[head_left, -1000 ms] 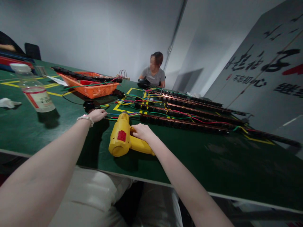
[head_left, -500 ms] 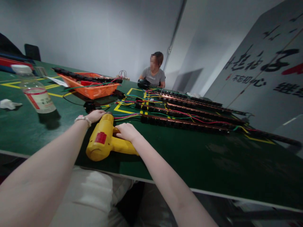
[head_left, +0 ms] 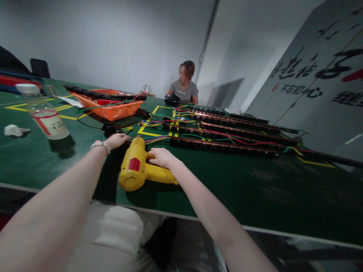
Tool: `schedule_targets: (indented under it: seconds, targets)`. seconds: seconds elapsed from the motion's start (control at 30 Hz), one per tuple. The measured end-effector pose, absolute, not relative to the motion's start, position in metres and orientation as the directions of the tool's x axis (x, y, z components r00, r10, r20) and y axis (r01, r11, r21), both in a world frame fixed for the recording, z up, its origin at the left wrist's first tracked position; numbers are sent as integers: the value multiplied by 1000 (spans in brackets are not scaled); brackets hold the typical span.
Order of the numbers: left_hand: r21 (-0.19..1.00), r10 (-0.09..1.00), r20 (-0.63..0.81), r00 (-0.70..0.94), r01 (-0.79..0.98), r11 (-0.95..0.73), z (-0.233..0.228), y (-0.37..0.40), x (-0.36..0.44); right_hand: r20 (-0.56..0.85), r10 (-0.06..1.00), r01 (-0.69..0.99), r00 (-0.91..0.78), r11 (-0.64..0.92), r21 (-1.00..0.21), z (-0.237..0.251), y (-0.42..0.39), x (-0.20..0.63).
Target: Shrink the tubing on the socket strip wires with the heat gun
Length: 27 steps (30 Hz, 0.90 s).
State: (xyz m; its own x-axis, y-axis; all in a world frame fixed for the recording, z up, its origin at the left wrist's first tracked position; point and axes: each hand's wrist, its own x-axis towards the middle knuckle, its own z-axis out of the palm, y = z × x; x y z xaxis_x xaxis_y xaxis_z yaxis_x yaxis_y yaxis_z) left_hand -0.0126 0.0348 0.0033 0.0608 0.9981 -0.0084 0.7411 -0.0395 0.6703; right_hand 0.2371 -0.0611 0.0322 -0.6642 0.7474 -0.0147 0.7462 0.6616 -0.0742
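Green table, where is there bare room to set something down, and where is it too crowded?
Bare green table lies right of the yellow heat gun, between the near edge and the wired black strips. Another patch lies between the bottle and the left hand. It is crowded around the orange basket and the strips beyond the right hand.

head cam | 1 view | faces forward-down, tilted | close above green table [head_left: 255,189] near edge
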Motion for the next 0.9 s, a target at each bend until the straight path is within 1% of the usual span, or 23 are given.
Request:
schedule_targets:
  seconds: [0.07,0.3,0.53,0.73,0.9]
  targets:
    - [666,997,5,72,744,-57,1,37,-15,-9,763,761,-646,644,-84,32,-61,247]
    - [583,994,15,111,806,-99,4,35,-16,13,807,798,-591,587,-137,30,-62,284]
    - [614,995,11,103,784,-88,6,32,-15,50,859,851,-510,512,-118,35,-71,317]
    - [635,995,9,102,768,-84,4,36,-17,39,872,864,-487,488,-123,39,-75,317]
    - [614,996,6,90,786,-75,-1,43,-20,19,882,877,-471,470,-99,38,-75,311]
